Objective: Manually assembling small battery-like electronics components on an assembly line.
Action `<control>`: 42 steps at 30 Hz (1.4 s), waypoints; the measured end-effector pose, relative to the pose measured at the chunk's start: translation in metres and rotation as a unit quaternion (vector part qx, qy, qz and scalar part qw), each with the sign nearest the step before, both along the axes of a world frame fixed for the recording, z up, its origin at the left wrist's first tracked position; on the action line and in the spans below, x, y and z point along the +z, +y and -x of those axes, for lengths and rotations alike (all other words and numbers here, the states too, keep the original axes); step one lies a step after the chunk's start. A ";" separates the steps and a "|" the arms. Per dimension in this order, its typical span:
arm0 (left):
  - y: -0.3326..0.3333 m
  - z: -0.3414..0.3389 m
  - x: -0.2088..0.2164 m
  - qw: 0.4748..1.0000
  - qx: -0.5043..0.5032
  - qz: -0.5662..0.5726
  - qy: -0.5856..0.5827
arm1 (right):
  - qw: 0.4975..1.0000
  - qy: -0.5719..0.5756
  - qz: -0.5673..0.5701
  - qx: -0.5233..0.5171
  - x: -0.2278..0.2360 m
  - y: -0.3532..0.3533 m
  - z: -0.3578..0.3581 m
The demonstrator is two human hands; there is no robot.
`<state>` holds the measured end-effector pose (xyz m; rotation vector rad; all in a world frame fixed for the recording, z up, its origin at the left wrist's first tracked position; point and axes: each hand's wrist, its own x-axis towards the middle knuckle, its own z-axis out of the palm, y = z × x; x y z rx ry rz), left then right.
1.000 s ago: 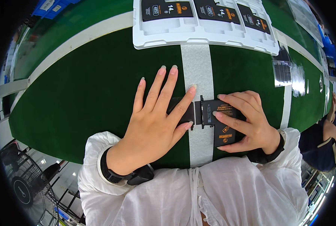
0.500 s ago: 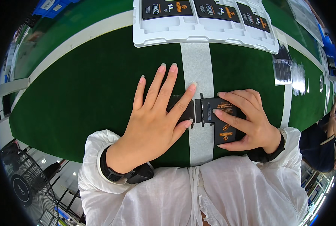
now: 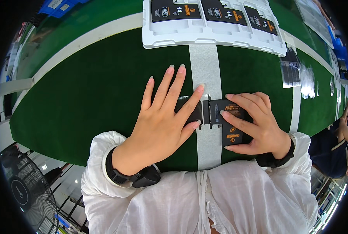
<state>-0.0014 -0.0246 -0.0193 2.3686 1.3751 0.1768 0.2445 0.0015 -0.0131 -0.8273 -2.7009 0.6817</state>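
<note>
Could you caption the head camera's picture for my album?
At a green table, the left hand partly covers a dark piece and the right hand holds a black battery, white tray beyond.

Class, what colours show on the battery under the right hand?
The battery is black with orange print, best seen in the head view.

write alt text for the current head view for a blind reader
A person's right hand holds a flat black battery against a green table, while the left hand lies fingers spread over a dark flat piece close beside it. Beyond them is a white tray holding black pieces; a fan stands at lower left.
</note>
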 end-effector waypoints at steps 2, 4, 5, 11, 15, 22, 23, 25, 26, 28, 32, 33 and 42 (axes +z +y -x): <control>0.000 0.000 0.000 1.000 0.001 -0.005 -0.002 | 1.000 -0.021 -0.011 0.000 0.002 -0.002 0.001; -0.002 0.000 -0.001 1.000 0.002 -0.012 -0.003 | 1.000 -0.024 -0.016 0.003 0.004 -0.003 0.001; -0.003 0.001 -0.003 1.000 0.002 -0.014 -0.002 | 0.999 -0.028 -0.019 0.006 0.005 -0.003 0.002; 0.000 -0.001 0.004 0.998 -0.011 -0.045 -0.050 | 0.998 -0.041 -0.043 0.014 0.007 -0.005 0.001; 0.002 -0.006 -0.004 0.990 -0.065 -0.065 -0.107 | 0.998 -0.027 -0.056 0.020 0.007 -0.005 0.001; 0.012 0.000 -0.019 0.961 0.010 0.027 -0.274 | 0.998 -0.018 -0.053 0.037 0.006 -0.001 -0.004; 0.013 0.001 -0.019 0.918 0.094 0.103 -0.372 | 0.998 -0.009 -0.038 0.041 0.007 0.001 -0.006; 0.013 0.001 -0.016 0.935 0.059 0.076 -0.342 | 0.999 0.036 -0.014 0.034 0.011 0.007 -0.015; 0.013 0.001 -0.013 0.949 0.024 0.055 -0.309 | 0.996 0.081 0.017 0.024 0.013 0.011 -0.020; 0.014 -0.002 -0.001 0.958 0.013 0.065 -0.278 | 0.922 0.246 0.297 -0.018 0.012 0.014 -0.024; 0.025 -0.018 0.019 0.793 0.106 0.063 -0.597 | 0.552 0.497 0.662 0.103 0.007 0.020 0.011; 0.030 -0.021 0.034 0.778 0.105 0.081 -0.615 | 0.532 0.498 0.672 0.129 0.008 0.024 0.019; 0.032 -0.032 0.042 0.768 0.171 0.023 -0.616 | 0.450 0.555 0.685 0.142 0.001 0.023 0.045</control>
